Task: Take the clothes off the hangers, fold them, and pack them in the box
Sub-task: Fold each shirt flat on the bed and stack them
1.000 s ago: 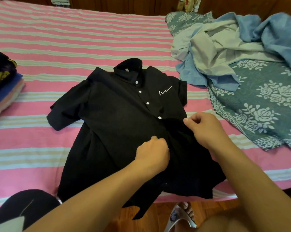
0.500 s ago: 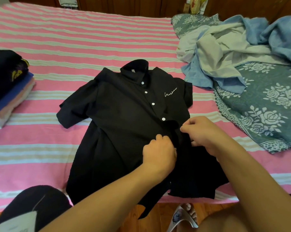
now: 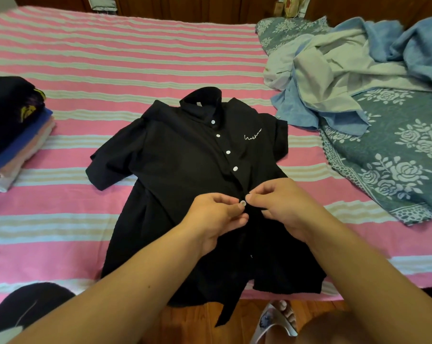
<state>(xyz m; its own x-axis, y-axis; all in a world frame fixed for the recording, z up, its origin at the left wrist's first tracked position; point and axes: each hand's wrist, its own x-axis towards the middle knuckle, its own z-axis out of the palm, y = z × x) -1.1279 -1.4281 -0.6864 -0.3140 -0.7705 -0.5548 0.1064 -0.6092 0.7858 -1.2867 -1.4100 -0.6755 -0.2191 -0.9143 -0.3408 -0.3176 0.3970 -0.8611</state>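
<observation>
A black short-sleeved shirt (image 3: 185,175) lies front-up on the pink striped bed (image 3: 110,58), collar away from the person and hem hanging over the near edge of the bed. Four white buttons run down its front from the collar, and small white script is stitched on the chest beside them. Both sleeves spread out to the sides.

The two hands meet on the shirt's front, just below the fourth button. The left hand (image 3: 216,219) has its fingers curled, thumb and forefinger pinching the fabric edge at a fifth white button (image 3: 242,202). The right hand (image 3: 282,207) is curled too, its fingertips pinching the opposite edge of the shirt's front right next to that button. Both forearms reach in from the near side.

Left of the shirt, a stack of folded clothes (image 3: 16,135) sits on the bed, partly cut off by the frame. To the shirt's right lies a floral blue blanket (image 3: 396,157) with a heap of blue and pale clothes (image 3: 334,78) on it. The hands cover the shirt's front below the button, so whether it is fastened there cannot be made out.
</observation>
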